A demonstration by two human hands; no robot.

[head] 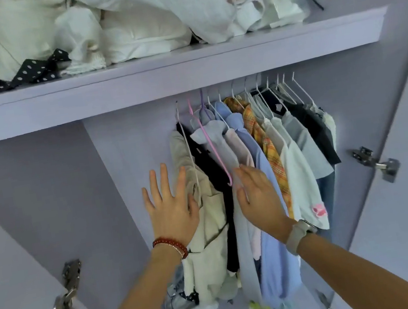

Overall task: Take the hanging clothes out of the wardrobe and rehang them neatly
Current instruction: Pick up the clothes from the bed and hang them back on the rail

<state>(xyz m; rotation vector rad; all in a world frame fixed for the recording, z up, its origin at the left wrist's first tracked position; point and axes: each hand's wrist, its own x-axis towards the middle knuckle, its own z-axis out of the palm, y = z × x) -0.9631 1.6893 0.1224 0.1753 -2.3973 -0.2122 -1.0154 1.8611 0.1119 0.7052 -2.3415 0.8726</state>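
Fingers (163, 177) of the left hand (173, 210) are straight and spread, and they grasp nothing; the palm lies flat against the beige garment (204, 224) at the left end of the row. To the right of it hangs a black garment (210, 169), then a pink hanger (214, 152) that carries a pale lilac shirt (239, 229). The right hand (258, 193) is also released, its fingers straight, and it rests on this lilac shirt and on the blue shirt (275, 263) just beside it. Further right come an orange plaid shirt (268, 149), a white shirt (302, 181) with a small pink patch, a grey-blue top (309, 147) and dark clothes (317, 130) at the far right.

All these clothes hang close together under the shelf (158, 81), so I judge that the task is only at its beginning: no garment is out of the wardrobe yet, and the taking out and the neat rehanging are both left to do.

I can read no brand, label or writing anywhere.
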